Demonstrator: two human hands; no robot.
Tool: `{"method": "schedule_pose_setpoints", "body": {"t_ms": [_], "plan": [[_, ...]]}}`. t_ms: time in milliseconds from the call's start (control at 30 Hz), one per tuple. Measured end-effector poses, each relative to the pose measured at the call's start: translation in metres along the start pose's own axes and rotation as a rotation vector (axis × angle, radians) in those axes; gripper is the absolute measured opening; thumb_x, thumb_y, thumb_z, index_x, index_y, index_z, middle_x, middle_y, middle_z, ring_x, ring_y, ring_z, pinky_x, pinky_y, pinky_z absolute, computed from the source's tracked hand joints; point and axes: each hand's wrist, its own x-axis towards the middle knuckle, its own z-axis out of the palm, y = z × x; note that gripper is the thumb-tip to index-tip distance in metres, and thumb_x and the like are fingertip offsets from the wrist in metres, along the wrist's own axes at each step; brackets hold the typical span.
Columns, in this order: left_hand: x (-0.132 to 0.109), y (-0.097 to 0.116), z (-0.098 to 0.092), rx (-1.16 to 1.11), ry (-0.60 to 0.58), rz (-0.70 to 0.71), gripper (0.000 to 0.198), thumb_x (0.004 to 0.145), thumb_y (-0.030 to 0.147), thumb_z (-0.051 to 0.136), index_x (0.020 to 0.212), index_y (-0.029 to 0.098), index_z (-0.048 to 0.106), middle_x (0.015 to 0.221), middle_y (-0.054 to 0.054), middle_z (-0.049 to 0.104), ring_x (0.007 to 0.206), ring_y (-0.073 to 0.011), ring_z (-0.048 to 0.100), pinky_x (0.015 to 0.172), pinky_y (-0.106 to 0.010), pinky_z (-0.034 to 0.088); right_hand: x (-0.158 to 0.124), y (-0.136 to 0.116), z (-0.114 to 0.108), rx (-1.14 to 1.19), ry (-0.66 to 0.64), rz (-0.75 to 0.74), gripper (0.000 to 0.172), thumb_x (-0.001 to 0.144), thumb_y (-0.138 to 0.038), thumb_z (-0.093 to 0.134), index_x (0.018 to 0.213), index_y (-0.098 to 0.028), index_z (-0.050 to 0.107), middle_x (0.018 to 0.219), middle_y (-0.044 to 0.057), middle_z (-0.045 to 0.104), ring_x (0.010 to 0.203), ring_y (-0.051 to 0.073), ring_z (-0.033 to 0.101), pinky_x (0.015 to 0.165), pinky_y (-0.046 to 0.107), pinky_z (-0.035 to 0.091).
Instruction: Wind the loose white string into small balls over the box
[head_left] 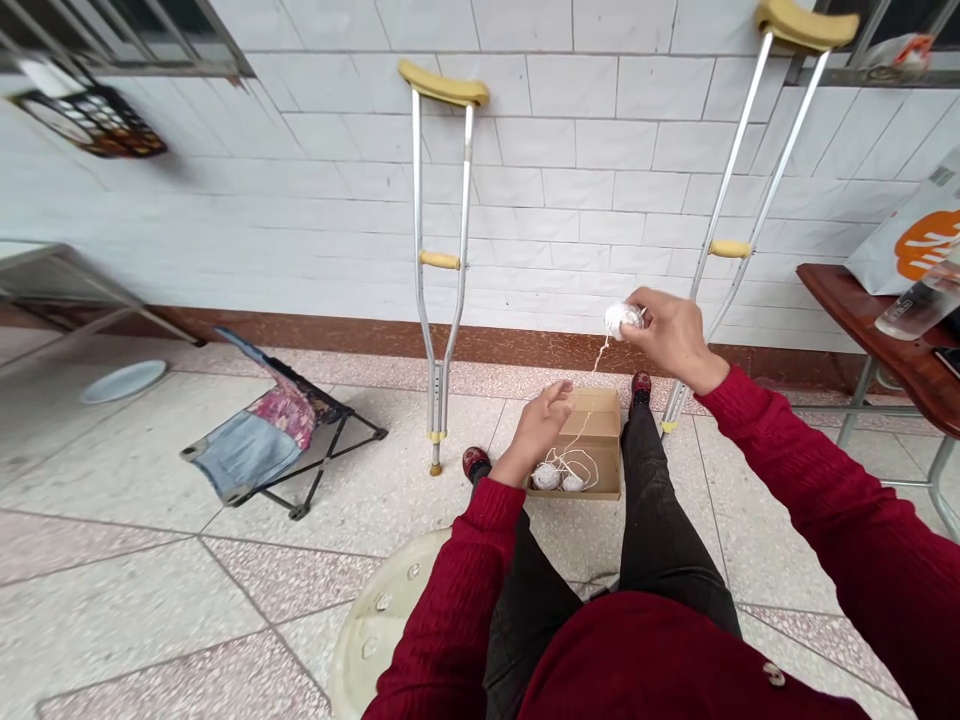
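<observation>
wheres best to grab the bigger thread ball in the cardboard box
Pinch the larger white thread ball across its sides, coming straight down from above with the left hand, which is already over the cardboard box. The ball is round and sits at the box's near end, with thread loops lying beside it, so coming from above seems least likely to snag them.

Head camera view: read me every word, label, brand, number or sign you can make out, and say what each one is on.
Nothing here can be read for certain.
The white paper bag: a barcode-like patch near its top corner, too small to read, and a large orange mark that shows no legible letters.
The clear plastic bottle: faint lettering, too blurred to read.
</observation>
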Motion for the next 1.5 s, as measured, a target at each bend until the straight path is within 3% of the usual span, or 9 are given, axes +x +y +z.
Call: {"method": "schedule_pose_setpoints", "body": {"t_ms": [200,333,500,667,800,900,1100,1333,1500], "plan": [[0.004,0.034,0.022,-0.240,0.129,0.081,0.036,0.080,0.037,0.066,0.110,0.018,0.064,0.110,-0.009,0.070,0.106,-0.0218,0.063,0.095,-0.034,0.047,-0.030,-0.009,0.026,-0.088,-0.189,-0.022,0.023,0.078,-0.030,0.062,0.098,-0.020,0.067,0.084,0.003,0.070,0.068,0.018,0.058,0.059,0.027,0.029],[0.009,0.038,0.029,-0.074,0.161,0.096,0.025,0.080,0.041,0.065,0.090,0.019,0.069,0.092,-0.003,0.071,0.090,-0.0199,0.065,0.083,-0.030,0.047,-0.033,-0.017,0.031,-0.147,-0.260,-0.060,0.025,0.080,-0.033,0.060,0.102,-0.021,0.066,0.087,0.004,0.071,0.073,0.021,0.061,0.060,0.028,0.027],[0.006,0.032,0.030,0.081,0.143,0.099,0.026,0.083,0.042,0.060,0.074,0.020,0.072,0.081,-0.001,0.071,0.084,-0.0192,0.063,0.082,-0.030,0.045,-0.037,-0.018,0.037,-0.205,-0.323,-0.085,0.027,0.083,-0.036,0.059,0.105,-0.021,0.064,0.092,0.006,0.071,0.076,0.022,0.061,0.059,0.029,0.025],[-0.004,0.033,0.026,-0.201,-0.028,-0.005,0.031,0.086,0.042,0.055,0.076,0.019,0.073,0.082,-0.003,0.074,0.093,-0.0210,0.066,0.093,-0.033,0.044,-0.036,-0.014,0.038,-0.245,-0.355,-0.065,0.028,0.082,-0.034,0.061,0.107,-0.022,0.064,0.095,0.005,0.071,0.078,0.022,0.062,0.059,0.030,0.025],[-0.011,0.040,0.023,-0.500,-0.169,-0.048,0.030,0.087,0.041,0.055,0.081,0.016,0.069,0.071,-0.005,0.072,0.094,-0.0225,0.068,0.099,-0.037,0.043,-0.036,-0.010,0.043,-0.239,-0.363,-0.058,0.029,0.082,-0.034,0.061,0.108,-0.022,0.064,0.094,0.006,0.071,0.078,0.022,0.062,0.060,0.030,0.027],[-0.013,0.042,0.023,-0.589,-0.221,-0.089,0.028,0.087,0.041,0.054,0.079,0.016,0.065,0.062,-0.003,0.068,0.092,-0.0233,0.068,0.099,-0.039,0.042,-0.038,-0.005,0.052,-0.190,-0.339,-0.014,0.027,0.080,-0.033,0.061,0.104,-0.022,0.065,0.091,0.005,0.071,0.077,0.022,0.062,0.061,0.029,0.029],[-0.021,0.037,0.026,-0.606,-0.277,-0.122,0.030,0.088,0.042,0.054,0.081,0.015,0.064,0.059,-0.003,0.066,0.087,-0.0229,0.069,0.094,-0.038,0.044,-0.037,0.007,0.070,0.055,-0.266,0.193,0.019,0.070,-0.030,0.065,0.086,-0.020,0.069,0.071,0.001,0.069,0.064,0.017,0.060,0.058,0.026,0.035],[-0.042,0.034,0.021,-0.522,-0.384,-0.150,0.036,0.090,0.049,0.051,0.080,0.016,0.063,0.064,-0.006,0.069,0.091,-0.0240,0.069,0.091,-0.037,0.046,-0.032,0.009,0.073,0.810,-0.311,0.590,0.022,0.058,-0.028,0.077,0.073,-0.016,0.066,0.063,0.000,0.067,0.049,0.012,0.058,0.045,0.022,0.045],[-0.043,0.024,0.017,-0.384,-0.424,-0.099,0.041,0.090,0.053,0.049,0.083,0.016,0.066,0.077,-0.009,0.073,0.094,-0.0233,0.068,0.093,-0.036,0.046,-0.031,0.000,0.059,1.111,-0.406,0.762,0.025,0.054,-0.027,0.082,0.068,-0.016,0.065,0.060,-0.001,0.064,0.046,0.008,0.055,0.041,0.018,0.046]]}}
